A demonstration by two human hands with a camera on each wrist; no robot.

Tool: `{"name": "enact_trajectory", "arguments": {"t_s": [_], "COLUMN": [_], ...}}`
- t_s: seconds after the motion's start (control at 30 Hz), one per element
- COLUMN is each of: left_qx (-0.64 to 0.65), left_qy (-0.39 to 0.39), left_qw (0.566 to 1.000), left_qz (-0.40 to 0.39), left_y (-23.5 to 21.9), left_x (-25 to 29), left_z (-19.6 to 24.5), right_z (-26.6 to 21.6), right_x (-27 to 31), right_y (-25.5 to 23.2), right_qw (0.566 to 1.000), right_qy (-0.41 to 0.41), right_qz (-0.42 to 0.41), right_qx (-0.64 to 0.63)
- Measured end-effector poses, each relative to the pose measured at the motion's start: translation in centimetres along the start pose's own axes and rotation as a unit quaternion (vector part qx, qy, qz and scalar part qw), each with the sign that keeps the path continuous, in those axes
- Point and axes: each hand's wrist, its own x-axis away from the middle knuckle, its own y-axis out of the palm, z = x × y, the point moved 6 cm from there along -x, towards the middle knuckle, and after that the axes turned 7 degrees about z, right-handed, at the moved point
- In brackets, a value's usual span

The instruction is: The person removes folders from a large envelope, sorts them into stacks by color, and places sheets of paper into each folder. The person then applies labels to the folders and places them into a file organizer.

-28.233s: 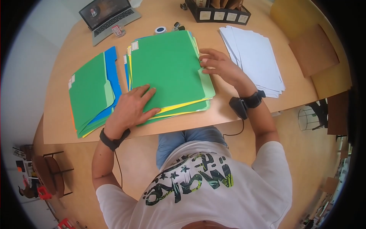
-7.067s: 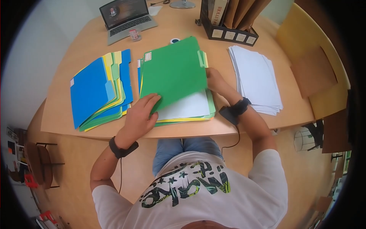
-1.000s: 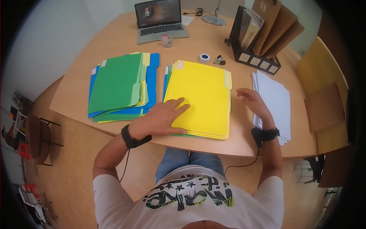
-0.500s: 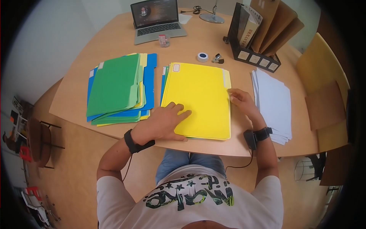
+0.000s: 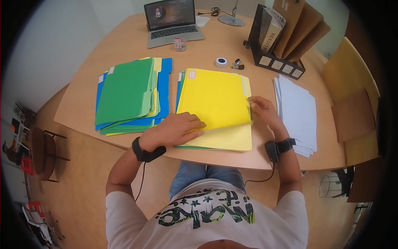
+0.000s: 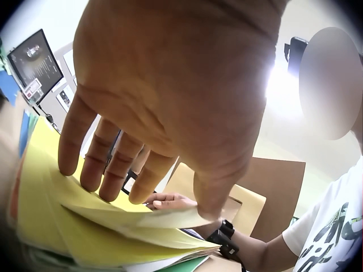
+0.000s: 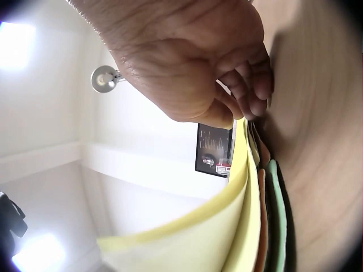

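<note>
A yellow folder (image 5: 215, 99) tops the middle stack, its cover's near edge raised above a paler yellow sheet or flap (image 5: 228, 139). On the cover's left part rests my left hand (image 5: 174, 129); the left wrist view shows that hand (image 6: 164, 96) with long, spread fingers on the yellow surface and the thumb by the raised edge. My right hand (image 5: 267, 113) is at the folder's right edge. In the right wrist view its thumb and bent fingers (image 7: 258, 107) pinch the yellow edge (image 7: 241, 153), above orange and green folder edges.
A second stack of green and blue folders (image 5: 126, 93) lies left. White papers (image 5: 296, 116) lie right, below a black organizer (image 5: 277, 64). Behind are a laptop (image 5: 172, 29), a small red-and-white item (image 5: 178, 44), a round white item (image 5: 221, 62) and a black clip-like object (image 5: 237, 64).
Compared with a second ago, my right hand has moved left onto the folder's edge. The yellow cover's near edge has risen in the last half second. Earlier, green folders topped the middle stack.
</note>
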Motion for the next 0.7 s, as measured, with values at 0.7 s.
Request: {"name": "enact_trajectory", "arguments": {"t_s": [0.7], "left_qx": [0.198], "left_qy": [-0.065], "left_qw": [0.935], "left_qz": [0.287], "left_y": [0.8], "left_x": [2.7], "left_z": [0.4], "right_z": [-1.9], "right_x": [-0.1], "right_y": [2.9], "right_qw": [0.989], "right_qy": [0.116], "right_qz": [-0.034], "right_qx": [-0.090]}}
